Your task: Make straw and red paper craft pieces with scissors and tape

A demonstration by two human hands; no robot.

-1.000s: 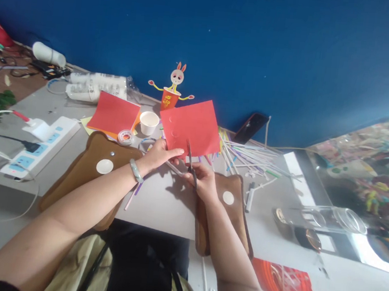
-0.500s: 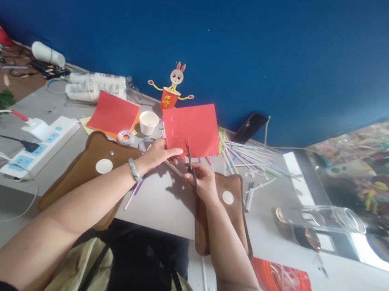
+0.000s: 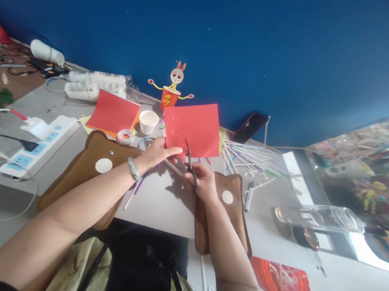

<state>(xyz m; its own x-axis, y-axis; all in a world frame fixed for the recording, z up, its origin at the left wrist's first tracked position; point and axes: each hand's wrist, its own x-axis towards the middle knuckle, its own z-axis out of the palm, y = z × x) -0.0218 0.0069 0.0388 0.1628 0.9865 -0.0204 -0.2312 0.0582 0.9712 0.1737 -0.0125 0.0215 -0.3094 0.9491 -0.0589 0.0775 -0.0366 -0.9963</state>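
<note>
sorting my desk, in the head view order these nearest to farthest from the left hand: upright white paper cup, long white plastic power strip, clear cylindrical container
1. White paper cup: just beyond the left hand
2. Power strip: far left side
3. Container: far right side

A plain red sheet of paper (image 3: 196,127) is held up off the bench (image 3: 160,209), its broad face in view and tilted, the upper right corner highest. Faint pale curved marks run down its left side. A pair of scissors (image 3: 192,169) with dark handles stands at the sheet's lower edge, slanting up and to the left, its slim blade overlapping the red face; how far the blades are parted is too small to tell.
</note>
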